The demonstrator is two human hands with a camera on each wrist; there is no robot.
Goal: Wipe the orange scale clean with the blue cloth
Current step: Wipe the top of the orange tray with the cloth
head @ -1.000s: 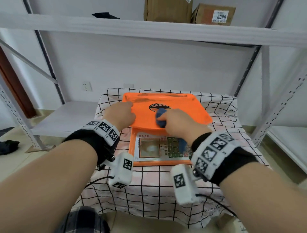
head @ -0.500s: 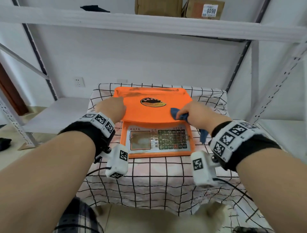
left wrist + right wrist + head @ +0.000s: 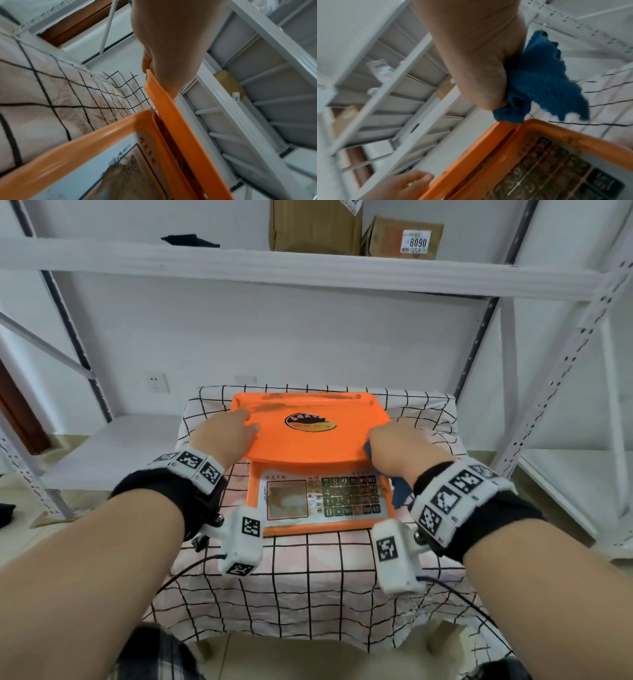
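Observation:
The orange scale [image 3: 308,446] sits on a checked tablecloth [image 3: 308,570], its platter [image 3: 173,111] [image 3: 471,155] streaked with brown grime along the back edge. My left hand [image 3: 229,433] rests flat on the platter's left side, fingers straight [image 3: 163,58] [image 3: 406,182]. My right hand [image 3: 397,446] grips the bunched blue cloth [image 3: 544,83] at the platter's right front corner. In the head view only a bit of the cloth [image 3: 399,491] hangs below the wrist. The keypad panel [image 3: 342,498] below looks smudged.
White metal shelving [image 3: 308,265] surrounds the table, with cardboard boxes [image 3: 315,224] on the upper shelf overhead. A low white shelf [image 3: 113,446] lies to the left and a rack post [image 3: 548,392] to the right. Cables [image 3: 191,566] trail from the wrist cameras across the tablecloth.
My right hand has swept the blue cloth from the platter's middle across to its right front corner. The left hand has kept its place on the left side.

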